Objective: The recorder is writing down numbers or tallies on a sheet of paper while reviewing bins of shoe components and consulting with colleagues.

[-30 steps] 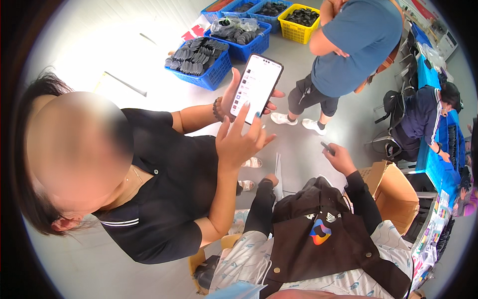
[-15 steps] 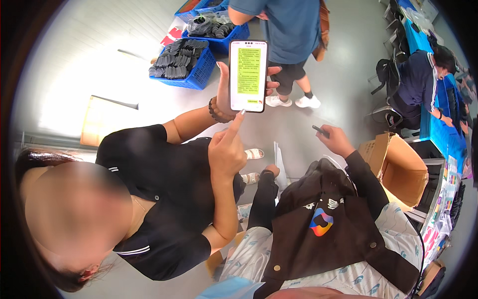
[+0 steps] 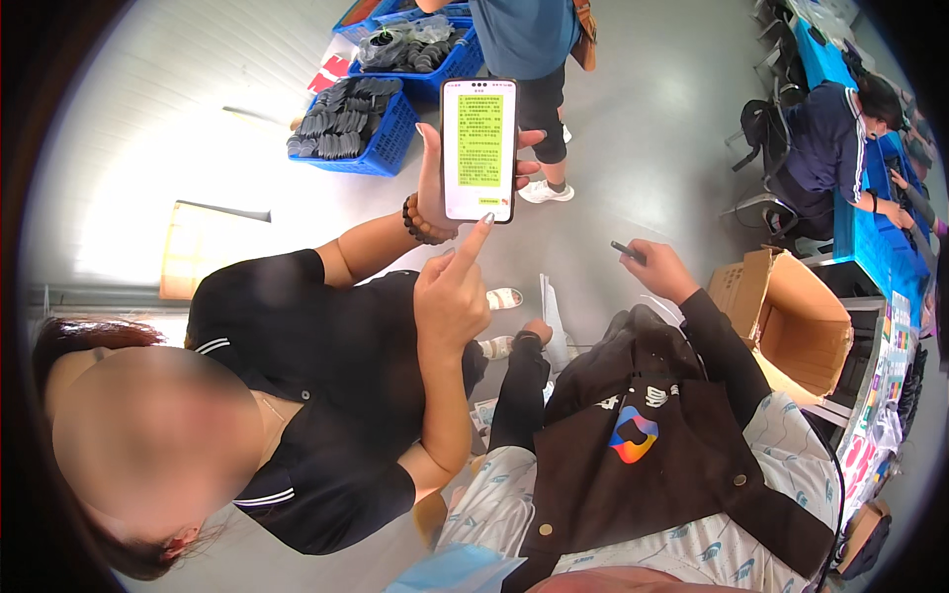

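In my right hand point(image 3: 662, 271) is a dark pen point(image 3: 624, 250), its end sticking out past my curled fingers. Low beside my apron point(image 3: 633, 395), my left hand point(image 3: 537, 331) grips some white paper sheets point(image 3: 553, 314), seen nearly edge-on. To my left a person in a black polo shirt point(image 3: 326, 395) holds up a phone point(image 3: 479, 148) in one hand. That person's other hand point(image 3: 455, 287) points a finger at the lower part of the lit screen.
Blue baskets point(image 3: 381, 143) filled with dark flat pieces stand at the far left. A person in a blue shirt point(image 3: 529, 35) is beyond the phone. At right are an open cardboard box point(image 3: 806, 326), a blue-covered table point(image 3: 855, 232) and a seated person point(image 3: 820, 148).
The phone has shifted slightly left in view. The blue-shirted person has moved left too. My right hand, with the pen, is a little further left and up.
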Demonstrator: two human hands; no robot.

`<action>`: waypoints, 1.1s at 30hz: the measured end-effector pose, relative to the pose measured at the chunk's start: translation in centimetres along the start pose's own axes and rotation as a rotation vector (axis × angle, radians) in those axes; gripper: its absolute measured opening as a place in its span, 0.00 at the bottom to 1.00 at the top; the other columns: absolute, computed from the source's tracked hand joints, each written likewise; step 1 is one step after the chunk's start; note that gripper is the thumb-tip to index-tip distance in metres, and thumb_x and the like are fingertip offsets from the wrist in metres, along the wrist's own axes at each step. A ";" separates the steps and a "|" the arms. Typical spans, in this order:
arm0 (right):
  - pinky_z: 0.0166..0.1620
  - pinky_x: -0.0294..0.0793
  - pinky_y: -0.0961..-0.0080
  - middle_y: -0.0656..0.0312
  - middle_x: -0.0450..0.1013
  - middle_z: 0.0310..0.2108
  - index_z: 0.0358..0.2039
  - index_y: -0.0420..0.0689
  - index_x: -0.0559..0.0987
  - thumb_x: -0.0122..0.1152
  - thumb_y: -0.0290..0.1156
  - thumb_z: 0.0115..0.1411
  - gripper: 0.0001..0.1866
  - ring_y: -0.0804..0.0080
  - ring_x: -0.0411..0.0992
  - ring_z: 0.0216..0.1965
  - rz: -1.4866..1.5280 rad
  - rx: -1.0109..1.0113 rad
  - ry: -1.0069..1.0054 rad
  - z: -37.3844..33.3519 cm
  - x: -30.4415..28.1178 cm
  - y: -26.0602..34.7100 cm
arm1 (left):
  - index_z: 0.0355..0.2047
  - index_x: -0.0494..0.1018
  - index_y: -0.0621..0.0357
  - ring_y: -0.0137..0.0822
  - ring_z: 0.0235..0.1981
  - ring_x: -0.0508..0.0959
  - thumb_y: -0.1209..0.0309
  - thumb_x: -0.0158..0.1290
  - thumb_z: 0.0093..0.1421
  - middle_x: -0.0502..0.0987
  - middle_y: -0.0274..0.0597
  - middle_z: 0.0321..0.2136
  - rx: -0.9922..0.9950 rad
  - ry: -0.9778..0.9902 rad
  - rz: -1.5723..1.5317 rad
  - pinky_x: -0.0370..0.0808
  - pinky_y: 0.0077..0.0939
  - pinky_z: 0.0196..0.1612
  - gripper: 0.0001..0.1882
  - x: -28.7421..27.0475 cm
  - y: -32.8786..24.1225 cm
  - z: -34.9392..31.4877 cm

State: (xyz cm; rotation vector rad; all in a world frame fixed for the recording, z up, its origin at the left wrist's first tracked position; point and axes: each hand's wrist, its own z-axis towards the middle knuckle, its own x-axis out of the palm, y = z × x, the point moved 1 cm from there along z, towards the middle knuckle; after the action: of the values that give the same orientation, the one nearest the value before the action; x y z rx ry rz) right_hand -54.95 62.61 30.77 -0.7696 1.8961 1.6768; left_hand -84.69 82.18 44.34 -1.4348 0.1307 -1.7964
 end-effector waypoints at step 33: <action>0.41 0.75 0.66 0.59 0.80 0.25 0.69 0.44 0.63 0.51 0.35 0.73 0.26 0.60 0.80 0.34 0.142 -0.386 0.298 0.8 -14.2 -3.7 | 0.46 0.82 0.67 0.57 0.55 0.80 0.56 0.47 0.66 0.80 0.66 0.49 -1.213 -1.052 1.629 0.75 0.50 0.59 0.25 -17.1 41.9 -13.5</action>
State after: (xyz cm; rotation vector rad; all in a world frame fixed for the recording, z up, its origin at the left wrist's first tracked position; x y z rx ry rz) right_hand -42.15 64.33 37.77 -1.1094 1.8743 2.1568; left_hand -73.99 60.11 4.01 -1.7820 1.4412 0.5929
